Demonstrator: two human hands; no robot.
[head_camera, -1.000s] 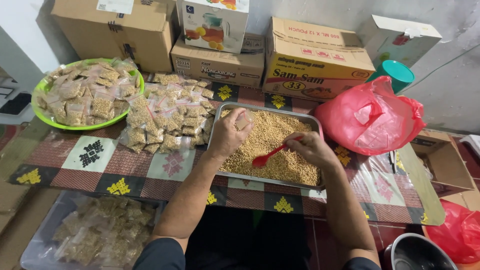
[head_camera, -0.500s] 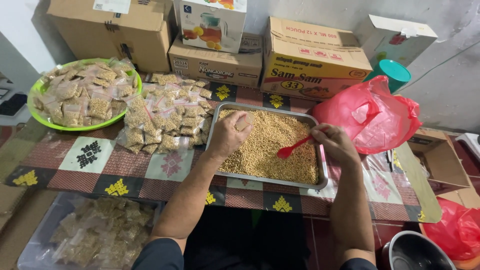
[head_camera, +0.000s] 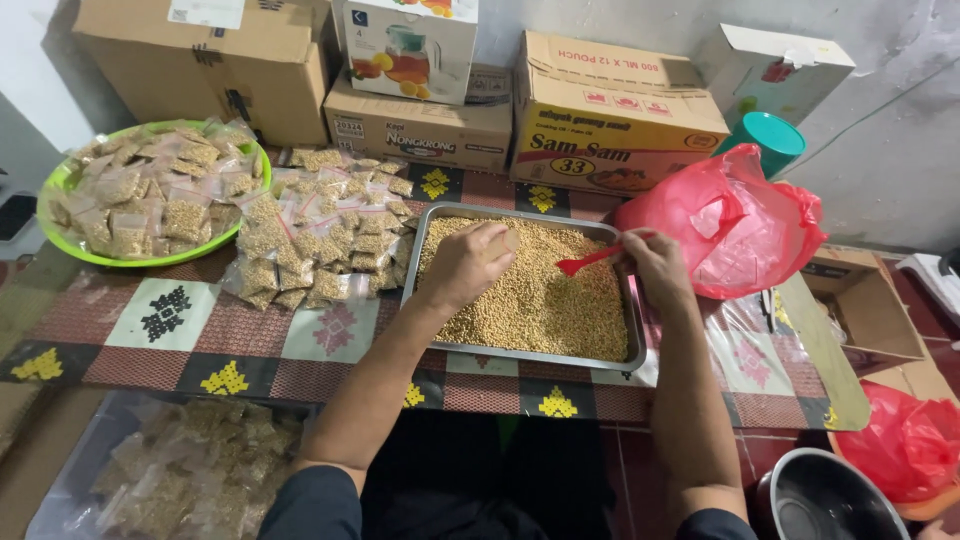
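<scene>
While our left hand (head_camera: 468, 262) pinches a small clear bag (head_camera: 511, 240) over the tray (head_camera: 520, 354), our right hand (head_camera: 655, 265) closes on the red scoop (head_camera: 590, 262) by its handle. We judge the beans (head_camera: 545, 300) loose and spill-prone, the bag limp and slippery; best held at its mouth.

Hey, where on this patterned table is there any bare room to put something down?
Barest is the near-left cloth, between the green plate, the packet pile and the table's front edge. A thin strip runs in front of the metal tray. The back is crowded with cardboard boxes; the red bag and clear plastic fill the right.
</scene>
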